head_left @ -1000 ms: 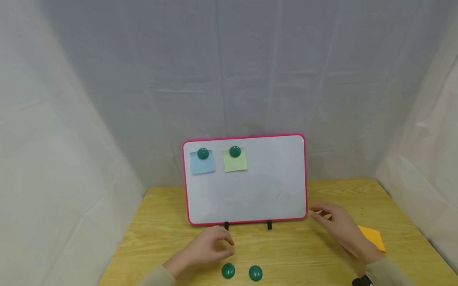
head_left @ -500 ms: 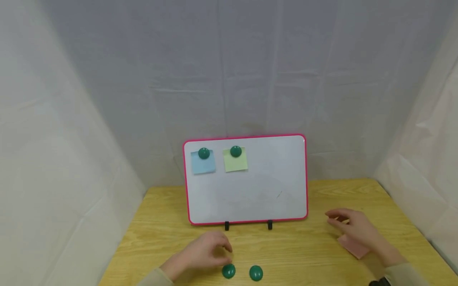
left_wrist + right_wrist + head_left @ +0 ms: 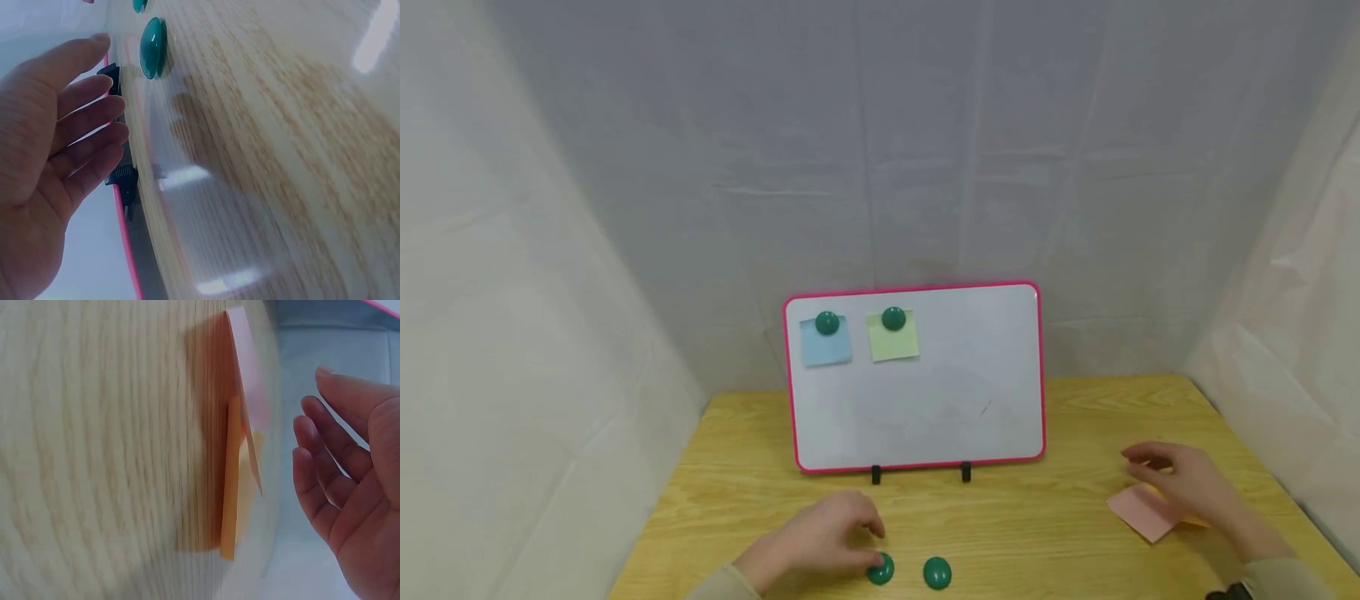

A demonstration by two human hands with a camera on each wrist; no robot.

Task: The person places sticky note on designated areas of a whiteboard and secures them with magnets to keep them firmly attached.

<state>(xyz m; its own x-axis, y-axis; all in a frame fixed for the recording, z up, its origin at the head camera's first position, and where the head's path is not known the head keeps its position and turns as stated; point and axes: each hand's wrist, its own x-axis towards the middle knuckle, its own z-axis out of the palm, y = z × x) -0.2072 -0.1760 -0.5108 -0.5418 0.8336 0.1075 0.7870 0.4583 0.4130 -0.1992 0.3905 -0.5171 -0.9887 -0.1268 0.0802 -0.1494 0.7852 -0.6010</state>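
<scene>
Green magnet (image 3: 886,573): lies in front of whiteboard (image 3: 917,417), near loose, empty left hand (image 3: 827,533); pink note (image 3: 1141,511): lies front-right of whiteboard, near loose, empty right hand (image 3: 1198,487).

A light yellow wooden table (image 3: 730,467) stands before me, its streaky grain running mostly from side to side and its glossy top catching bright glints. Past its far edge hangs a greyish-white backdrop sheet (image 3: 925,167), with long upright folds and a few crosswise creases. The left side sheet (image 3: 512,333) slants along the table's left edge, meeting the backdrop by the far left corner; the right side sheet (image 3: 1300,283), more rumpled, lines the right edge.
</scene>
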